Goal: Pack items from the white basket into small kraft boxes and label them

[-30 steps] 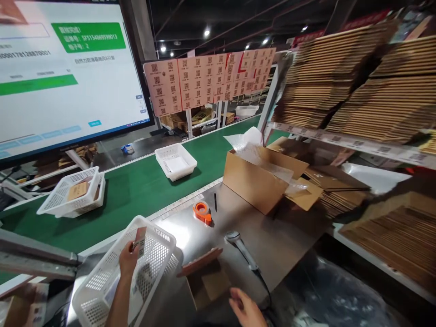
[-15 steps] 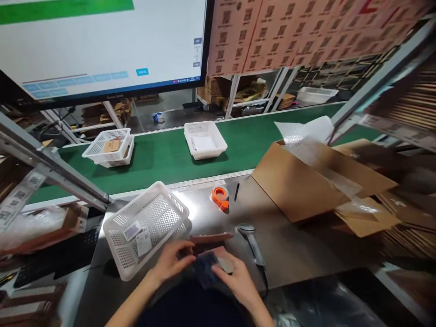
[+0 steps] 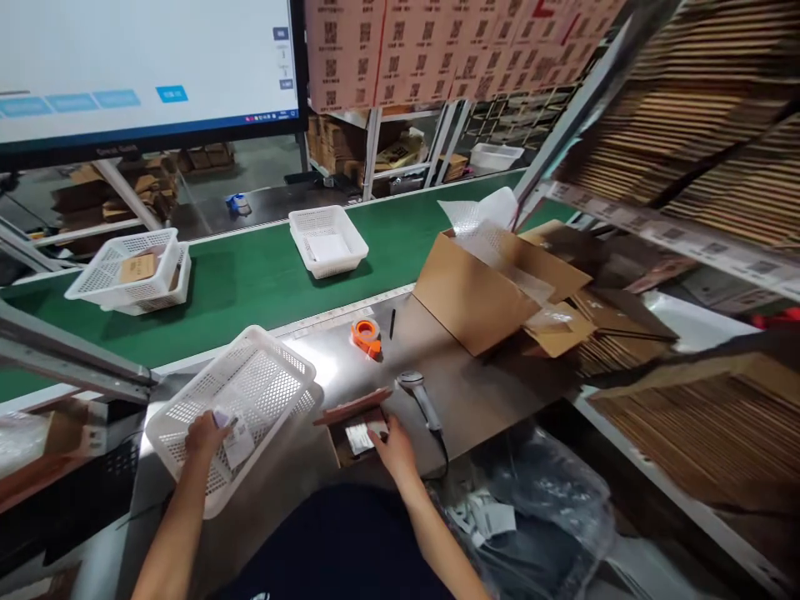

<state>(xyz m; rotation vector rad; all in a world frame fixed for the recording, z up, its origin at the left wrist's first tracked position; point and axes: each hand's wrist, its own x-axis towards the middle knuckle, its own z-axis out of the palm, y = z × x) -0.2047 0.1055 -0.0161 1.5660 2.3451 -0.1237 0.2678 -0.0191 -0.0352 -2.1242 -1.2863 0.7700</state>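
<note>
My left hand (image 3: 205, 435) reaches into a white perforated plastic basket (image 3: 282, 350). Its fingers are closed on a small pale purple-and-white packet (image 3: 220, 418). Beside that packet lies a white printed slip (image 3: 238, 443) on the basket floor. A small brown cardboard box (image 3: 341, 443) stands on the bench with its flap (image 3: 356, 406) raised. Inside it sits a flat packet with a white label (image 3: 358, 438). My right hand (image 3: 397, 450) is at the box's right side, thumb and fingers closed on the packet's edge; the fingertips are partly hidden.
A barcode scanner (image 3: 422, 402), an orange tape dispenser (image 3: 366, 337) and a black pen (image 3: 392, 323) lie on the metal bench. A large open carton (image 3: 466, 292) stands at right. Behind, the green conveyor (image 3: 250, 279) carries white baskets (image 3: 330, 265). A monitor (image 3: 150, 133) hangs at upper left.
My left hand has gone from beside the small box into the basket at left. My right hand has lowered a packet into the box. The view has turned right.
</note>
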